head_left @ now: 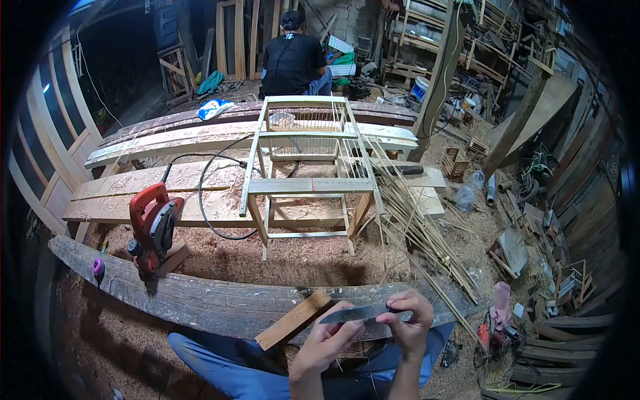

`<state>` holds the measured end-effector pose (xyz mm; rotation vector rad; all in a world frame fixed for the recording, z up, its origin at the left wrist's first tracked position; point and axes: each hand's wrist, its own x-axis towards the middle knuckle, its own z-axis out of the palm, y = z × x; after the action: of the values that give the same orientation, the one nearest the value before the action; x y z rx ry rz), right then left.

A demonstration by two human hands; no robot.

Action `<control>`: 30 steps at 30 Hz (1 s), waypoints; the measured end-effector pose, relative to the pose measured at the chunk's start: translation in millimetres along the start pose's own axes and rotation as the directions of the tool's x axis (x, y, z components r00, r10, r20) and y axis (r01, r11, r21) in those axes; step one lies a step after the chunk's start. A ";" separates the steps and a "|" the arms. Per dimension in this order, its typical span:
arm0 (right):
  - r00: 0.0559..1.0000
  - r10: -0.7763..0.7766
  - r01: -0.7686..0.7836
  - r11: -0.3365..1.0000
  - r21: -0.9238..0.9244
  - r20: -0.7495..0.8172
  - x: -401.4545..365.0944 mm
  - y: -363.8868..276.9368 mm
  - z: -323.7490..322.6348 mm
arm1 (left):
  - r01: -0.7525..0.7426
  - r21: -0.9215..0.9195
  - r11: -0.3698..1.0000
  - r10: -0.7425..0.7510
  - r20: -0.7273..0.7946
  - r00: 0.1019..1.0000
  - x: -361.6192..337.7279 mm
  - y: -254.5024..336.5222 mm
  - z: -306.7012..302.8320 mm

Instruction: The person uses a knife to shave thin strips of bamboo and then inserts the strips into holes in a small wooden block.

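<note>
My right hand [410,320] is closed around the dark handle of a knife [357,313], its blade pointing left. Just under the blade, my left hand [330,343] is closed, with fingers pinched near the steel; what they hold is too small or hidden to name. A short wooden block [295,320] lies slantwise on the worn plank [220,305] in front of my knees, left of the knife. Beyond the plank stands a wooden frame [313,187] with thin rods set between its rails.
A red electric planer [155,227] stands on the left, its black cable looping behind. Thin bamboo sticks [427,240] lean at the frame's right. Long boards [147,183] lie across, strewn with shavings. A purple roll [98,268] sits at the plank's left. Another person [291,63] sits at the back.
</note>
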<state>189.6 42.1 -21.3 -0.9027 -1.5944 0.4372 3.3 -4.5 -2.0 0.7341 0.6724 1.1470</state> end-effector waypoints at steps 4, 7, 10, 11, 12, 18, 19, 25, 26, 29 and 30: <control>0.999 -0.026 0.024 0.999 -0.036 -0.048 0.3 8.0 -5.0 | -0.018 0.080 0.997 0.023 -0.056 0.998 -1.3 0.4 -1.6; 0.915 0.203 -0.250 0.964 -0.093 -0.350 5.2 18.2 -24.1 | -0.070 0.055 0.996 0.072 -0.032 0.997 -12.0 14.0 -12.0; 0.927 0.135 -0.179 0.979 -0.098 -0.350 0.9 9.7 -29.8 | -0.083 0.103 0.991 0.100 -0.171 0.980 -13.5 20.4 -8.6; 0.926 0.135 -0.181 0.978 -0.101 -0.352 -1.3 5.9 -25.3 | -0.081 0.102 0.992 0.097 -0.168 0.981 -9.8 19.1 -8.0; 0.947 0.150 -0.166 0.986 -0.034 -0.286 -2.9 1.2 -17.9 | -0.050 0.040 0.998 0.056 -0.168 0.984 -5.9 17.3 -7.6; 0.997 0.075 -0.076 0.995 0.070 0.025 -1.4 -18.1 18.3 | -0.019 -0.006 1.000 0.018 -0.196 0.980 0.7 0.3 -1.0; 0.995 0.050 -0.055 0.997 0.056 0.084 0.3 -19.7 20.9 | -0.020 -0.027 0.999 0.015 -0.171 0.985 0.7 -0.4 -0.6; 0.993 0.046 -0.061 0.988 0.141 0.105 1.8 -20.2 20.6 | -0.016 -0.045 0.999 0.014 -0.050 0.999 0.8 -6.6 -7.3; 0.992 0.051 -0.068 0.987 0.145 0.116 1.6 -20.0 19.4 | -0.038 -0.061 0.997 0.036 -0.038 0.999 2.1 -7.1 -5.9; 0.992 0.003 -0.023 0.988 0.152 0.129 1.9 -16.0 16.0 | -0.071 -0.074 0.995 0.072 0.018 0.997 2.9 -6.0 -7.7; 0.992 0.003 -0.023 0.988 0.153 0.130 1.6 -15.0 15.1 | -0.081 -0.070 0.994 0.085 0.059 0.995 2.5 -4.1 -8.0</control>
<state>170.6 36.9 -13.2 -0.7799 -1.6480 0.6308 -0.1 -1.8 -10.3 0.7427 0.5526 1.2125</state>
